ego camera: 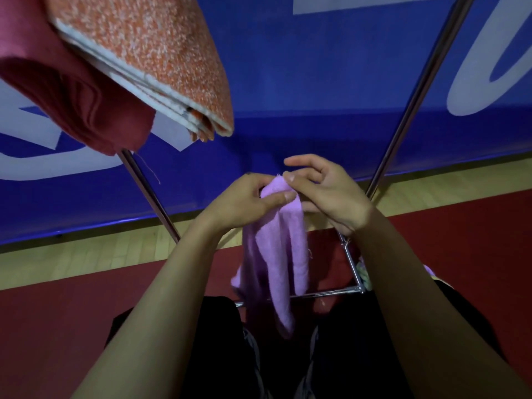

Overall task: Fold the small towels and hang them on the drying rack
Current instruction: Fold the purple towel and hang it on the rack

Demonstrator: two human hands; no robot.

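Observation:
A small lilac towel (283, 254) hangs doubled over in front of me, its lower end reaching down between my knees. My left hand (244, 201) pinches the towel's top edge between thumb and fingers. My right hand (328, 191) pinches the same top edge with thumb and forefinger, its other fingers spread. The drying rack's two metal legs (408, 110) slant up to either side, joined low down by a chrome crossbar (322, 293). A folded orange speckled towel (161, 59) and a dark red towel (72, 90) hang on the rack at upper left.
A blue banner with white lettering (316, 82) fills the background. Below it runs a strip of wooden floor (86, 254) and then red floor (460, 240). A bit of pale cloth (364, 273) shows by the crossbar's right end. My dark trousers fill the bottom.

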